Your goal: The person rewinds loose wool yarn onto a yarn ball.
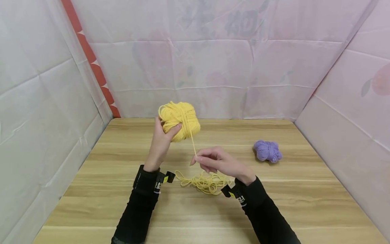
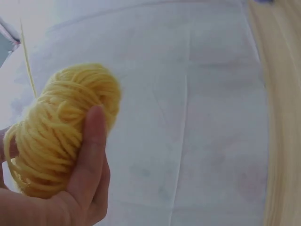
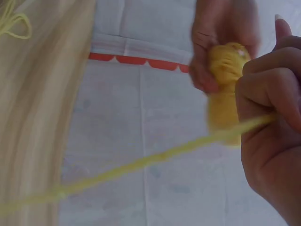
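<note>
My left hand grips a ball of yellow yarn above the table's far part, its thumb across the near side of the ball. In the left wrist view the yarn ball fills the curl of the hand. A single strand runs from the ball down to my right hand, which pinches it between thumb and finger. In the right wrist view the strand passes through the right hand's curled fingers. Below that hand a loose tangle of yellow yarn lies on the table.
A small skein of purple yarn rests on the wooden table to the right. Pale sheeting walls in the back and both sides, with a red scalloped strip at the back left corner.
</note>
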